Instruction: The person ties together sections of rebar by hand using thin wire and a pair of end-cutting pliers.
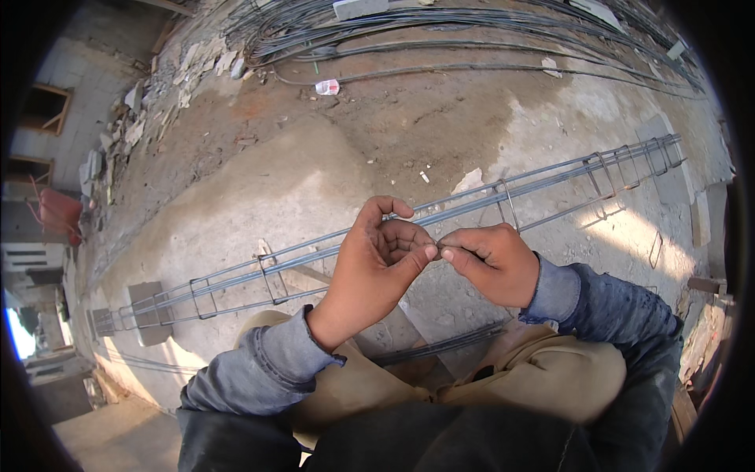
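Note:
Both my hands meet above a long rebar cage (318, 255), fingertips pinched together. My left hand (377, 259) has its thumb and a finger closed on something tiny, its index finger raised and curled. Thumb and index of my right hand (492, 262) pinch at the same spot; what lies between the fingertips is too small to tell, perhaps a bit of wire. Below the hands the cage runs from lower left to upper right, with square steel stirrups (508, 203) around its bars. Its ends rest on a grey block (150, 331) and a grey slab (678, 177).
Long loose steel bars (472, 69) lie across the top. Broken rubble (134, 97) lines the left, near a red wheelbarrow (59, 211). A bundle of dark rods (442, 347) lies between my knees. One loose stirrup (656, 249) is on the concrete at right.

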`<move>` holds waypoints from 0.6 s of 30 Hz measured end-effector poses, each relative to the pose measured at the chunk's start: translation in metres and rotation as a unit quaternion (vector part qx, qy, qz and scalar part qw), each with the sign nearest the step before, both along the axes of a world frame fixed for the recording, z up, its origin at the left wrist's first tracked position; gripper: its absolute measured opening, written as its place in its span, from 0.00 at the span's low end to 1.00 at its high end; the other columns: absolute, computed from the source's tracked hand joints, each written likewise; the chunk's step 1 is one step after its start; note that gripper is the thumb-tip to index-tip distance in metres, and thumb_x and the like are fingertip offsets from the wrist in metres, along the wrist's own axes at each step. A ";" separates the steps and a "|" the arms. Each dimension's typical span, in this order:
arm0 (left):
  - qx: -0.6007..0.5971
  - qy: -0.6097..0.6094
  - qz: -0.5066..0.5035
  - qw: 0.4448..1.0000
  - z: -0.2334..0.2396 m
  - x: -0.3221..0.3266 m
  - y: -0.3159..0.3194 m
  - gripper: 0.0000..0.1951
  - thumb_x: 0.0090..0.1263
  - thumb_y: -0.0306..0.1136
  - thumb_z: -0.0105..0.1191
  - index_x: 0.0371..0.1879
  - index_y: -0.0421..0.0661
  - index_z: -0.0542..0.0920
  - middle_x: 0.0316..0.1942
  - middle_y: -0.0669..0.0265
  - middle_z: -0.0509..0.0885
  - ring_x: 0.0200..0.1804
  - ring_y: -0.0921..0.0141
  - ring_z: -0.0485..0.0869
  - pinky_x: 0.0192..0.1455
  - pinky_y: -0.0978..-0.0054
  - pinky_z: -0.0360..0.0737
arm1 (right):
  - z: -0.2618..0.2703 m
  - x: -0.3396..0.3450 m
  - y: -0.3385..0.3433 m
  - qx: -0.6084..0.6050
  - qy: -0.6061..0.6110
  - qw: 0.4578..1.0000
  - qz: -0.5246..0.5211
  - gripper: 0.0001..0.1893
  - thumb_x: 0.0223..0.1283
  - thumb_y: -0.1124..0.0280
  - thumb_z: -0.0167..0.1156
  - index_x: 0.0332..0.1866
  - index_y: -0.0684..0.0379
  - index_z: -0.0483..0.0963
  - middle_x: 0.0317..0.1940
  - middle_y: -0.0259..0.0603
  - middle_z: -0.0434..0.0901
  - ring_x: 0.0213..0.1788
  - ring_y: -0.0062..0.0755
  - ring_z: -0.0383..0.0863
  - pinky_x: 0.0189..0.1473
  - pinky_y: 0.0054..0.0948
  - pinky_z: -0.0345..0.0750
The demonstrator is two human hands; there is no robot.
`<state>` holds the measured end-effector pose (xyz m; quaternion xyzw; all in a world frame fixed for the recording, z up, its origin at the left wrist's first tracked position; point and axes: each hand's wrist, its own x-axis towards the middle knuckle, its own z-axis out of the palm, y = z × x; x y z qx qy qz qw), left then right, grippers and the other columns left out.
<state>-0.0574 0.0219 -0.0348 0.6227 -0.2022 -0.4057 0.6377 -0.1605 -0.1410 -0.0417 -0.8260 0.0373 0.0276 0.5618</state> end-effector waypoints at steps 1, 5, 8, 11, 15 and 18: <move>-0.015 -0.038 0.000 0.999 -0.002 -0.002 -0.001 0.18 0.62 0.18 0.54 0.47 0.40 0.62 0.33 0.62 0.78 0.38 0.74 0.79 0.43 0.77 0.78 | 0.000 0.000 0.000 0.038 0.026 0.999 -0.003 0.08 0.60 0.70 0.53 0.35 0.65 0.75 0.19 0.45 0.74 0.20 0.32 0.73 0.25 0.30 0.70; -0.031 -0.096 -0.014 0.995 -0.001 -0.003 -0.003 0.19 0.62 0.18 0.54 0.48 0.40 0.61 0.33 0.61 0.78 0.38 0.75 0.79 0.44 0.78 0.78 | 0.000 -0.002 0.000 0.151 0.099 0.983 -0.024 0.09 0.62 0.69 0.53 0.35 0.65 0.75 0.18 0.46 0.73 0.21 0.25 0.70 0.26 0.28 0.70; -0.012 -0.063 -0.024 0.998 0.000 -0.002 -0.002 0.20 0.62 0.19 0.55 0.47 0.40 0.60 0.33 0.61 0.78 0.38 0.74 0.79 0.44 0.78 0.78 | 0.001 -0.002 -0.002 0.077 0.038 0.996 -0.028 0.09 0.61 0.70 0.53 0.35 0.65 0.75 0.20 0.47 0.74 0.21 0.28 0.72 0.27 0.28 0.70; 0.002 0.059 -0.039 0.997 0.006 0.002 -0.001 0.20 0.62 0.20 0.55 0.47 0.40 0.60 0.33 0.60 0.79 0.37 0.73 0.80 0.44 0.77 0.78 | 0.001 -0.001 -0.008 -0.022 -0.053 0.998 -0.004 0.08 0.59 0.71 0.54 0.36 0.65 0.75 0.22 0.49 0.76 0.22 0.38 0.76 0.27 0.31 0.72; 0.013 0.302 -0.019 0.953 0.009 0.011 0.001 0.20 0.62 0.20 0.55 0.47 0.40 0.59 0.34 0.60 0.79 0.36 0.72 0.80 0.43 0.77 0.79 | -0.003 -0.001 -0.003 -0.090 -0.170 0.981 -0.015 0.06 0.57 0.73 0.55 0.35 0.64 0.75 0.23 0.51 0.77 0.26 0.50 0.77 0.27 0.36 0.73; 0.031 0.113 -0.020 0.993 0.003 0.005 -0.001 0.20 0.62 0.19 0.54 0.48 0.40 0.58 0.34 0.59 0.80 0.37 0.72 0.81 0.43 0.76 0.80 | 0.001 -0.004 -0.001 -0.124 -0.139 0.982 -0.030 0.05 0.56 0.73 0.55 0.32 0.64 0.75 0.21 0.51 0.75 0.25 0.50 0.77 0.27 0.37 0.72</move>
